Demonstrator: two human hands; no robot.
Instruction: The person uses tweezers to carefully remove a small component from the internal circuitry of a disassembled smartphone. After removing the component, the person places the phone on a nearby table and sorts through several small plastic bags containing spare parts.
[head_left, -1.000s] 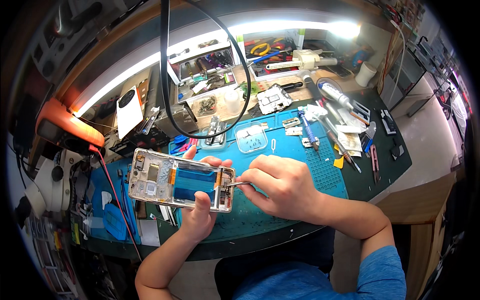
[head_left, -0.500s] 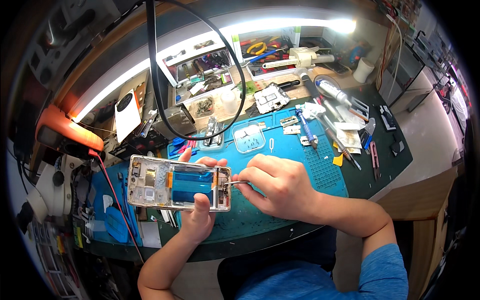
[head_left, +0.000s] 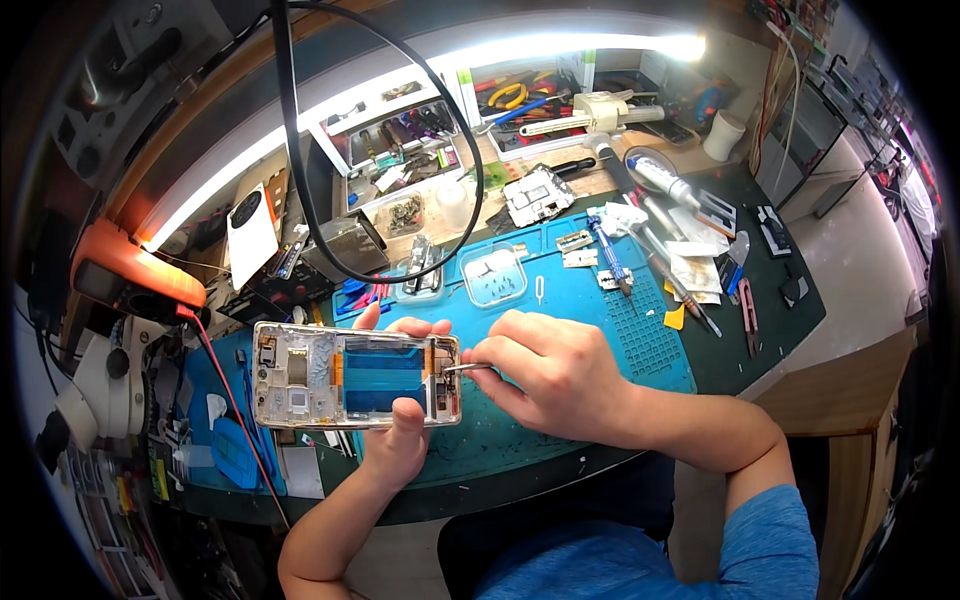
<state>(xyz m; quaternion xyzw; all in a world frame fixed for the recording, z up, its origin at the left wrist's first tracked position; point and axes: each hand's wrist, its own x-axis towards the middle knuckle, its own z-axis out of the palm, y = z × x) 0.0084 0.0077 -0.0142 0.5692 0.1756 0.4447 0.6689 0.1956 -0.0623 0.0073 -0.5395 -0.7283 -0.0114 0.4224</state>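
Observation:
An opened phone frame (head_left: 325,378), without its back cover and showing a blue film area in the middle, lies sideways in my left hand (head_left: 397,447). My thumb presses its near edge, and the fingers wrap round the far edge. My right hand (head_left: 560,378) pinches slim metal tweezers (head_left: 464,367). Their tip touches or hovers just over the small parts at the phone's right end; I cannot tell which. Both hands are above the blue work mat (head_left: 500,450).
A clear tray of small parts (head_left: 494,276) and a blue screwdriver (head_left: 611,255) lie beyond my hands. Pink-handled pliers (head_left: 748,318) rest at the right. An orange multimeter (head_left: 135,270) stands at the left, its red lead hanging down. A black cable (head_left: 290,120) loops overhead.
Both hands keep their grips. The tweezers' tip has shifted very slightly at the phone's right end, and the whole view has moved a little.

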